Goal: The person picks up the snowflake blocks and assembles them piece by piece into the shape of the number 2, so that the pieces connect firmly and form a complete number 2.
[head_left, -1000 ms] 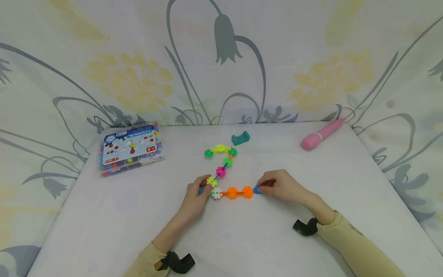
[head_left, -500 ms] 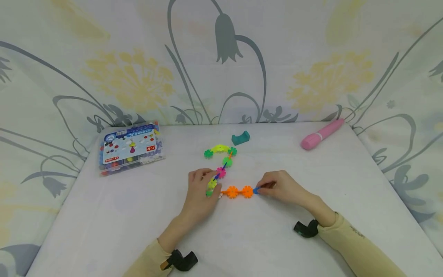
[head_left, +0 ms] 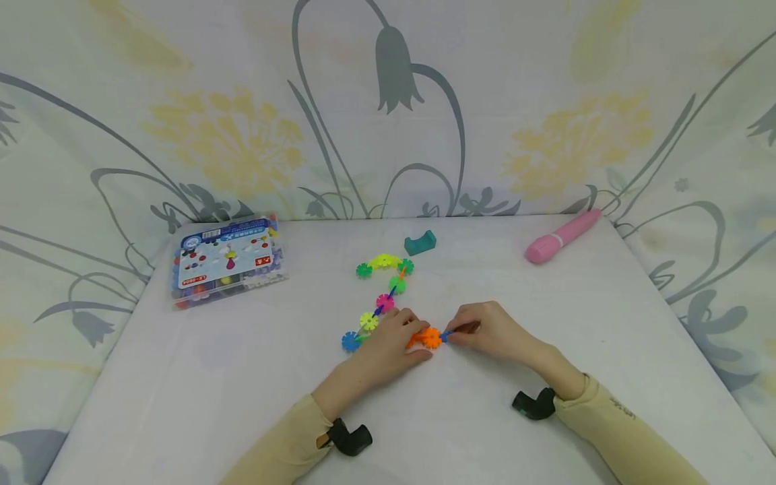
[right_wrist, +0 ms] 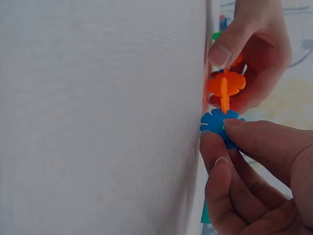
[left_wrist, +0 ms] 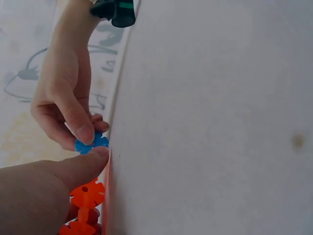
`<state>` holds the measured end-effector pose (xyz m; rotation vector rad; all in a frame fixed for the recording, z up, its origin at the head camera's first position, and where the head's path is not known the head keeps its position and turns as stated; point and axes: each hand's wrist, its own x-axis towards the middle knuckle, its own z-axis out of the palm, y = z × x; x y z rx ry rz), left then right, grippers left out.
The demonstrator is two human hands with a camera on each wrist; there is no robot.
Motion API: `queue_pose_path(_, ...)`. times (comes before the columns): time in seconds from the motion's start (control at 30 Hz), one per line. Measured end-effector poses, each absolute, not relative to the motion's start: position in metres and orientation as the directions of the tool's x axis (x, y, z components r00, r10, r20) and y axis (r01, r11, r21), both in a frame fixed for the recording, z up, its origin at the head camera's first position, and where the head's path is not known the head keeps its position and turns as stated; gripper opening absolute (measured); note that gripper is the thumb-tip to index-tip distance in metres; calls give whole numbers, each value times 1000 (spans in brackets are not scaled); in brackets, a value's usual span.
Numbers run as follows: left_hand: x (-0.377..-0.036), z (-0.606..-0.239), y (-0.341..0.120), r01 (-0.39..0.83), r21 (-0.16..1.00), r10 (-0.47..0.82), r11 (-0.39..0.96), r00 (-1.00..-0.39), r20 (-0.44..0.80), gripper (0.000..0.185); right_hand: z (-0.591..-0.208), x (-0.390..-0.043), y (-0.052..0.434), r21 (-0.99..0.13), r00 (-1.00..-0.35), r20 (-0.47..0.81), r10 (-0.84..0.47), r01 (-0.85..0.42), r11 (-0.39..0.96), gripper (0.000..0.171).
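A chain of notched plastic snowflake discs lies on the white table, winding down from a green disc (head_left: 364,270) past a pink disc (head_left: 384,303) to a blue corner disc (head_left: 350,341). From there it runs right to an orange disc (head_left: 432,337). My right hand (head_left: 500,331) pinches the blue end disc (right_wrist: 215,123) between thumb and fingers, edge-on to the orange one. My left hand (head_left: 388,347) reaches over the orange stretch, thumb and fingers apart on either side, hiding the white disc. In the left wrist view, its straight thumb (left_wrist: 80,169) overlaps the blue disc.
A clear plastic case (head_left: 229,263) with a printed label stands at the back left. Behind the chain lies a small teal curved block (head_left: 420,242). A pink cylindrical object (head_left: 562,237) rests at the back right. Flower-patterned cloth (head_left: 339,101) walls the table.
My left hand has left the blue corner disc and slid right along the chain to the orange discs. My right hand keeps its pinch on the blue end disc, barely moving.
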<state>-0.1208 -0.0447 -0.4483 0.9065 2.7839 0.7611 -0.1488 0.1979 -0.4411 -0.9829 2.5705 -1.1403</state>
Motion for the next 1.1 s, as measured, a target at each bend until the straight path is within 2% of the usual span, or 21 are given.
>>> queue_pose_path(0.23,-121,-455,-41,503,526,557,686,-828,65,37,-442,-148,198,-741,-794,104,-599,-464,486,5)
queue_pose_path(0.63,-119,-458,-38,530,509,561,679,-821,106,33,-447,-152,197,-786,-763,111,-636,-459,414,5)
queue_pose_path(0.8,-119,-459,-39,541,500,568,676,-815,114,33,-447,-151,196,-803,-776,80,-626,-422,421,6)
queue_pose_path(1.0,-118,-449,-51,542,522,564,659,-815,133,39,-447,-148,194,-779,-775,46,-630,-423,463,7)
queue_pose_path(1.1,-116,-440,-69,512,535,525,672,-839,143,48,-447,-148,195,-764,-779,28,-626,-421,489,9)
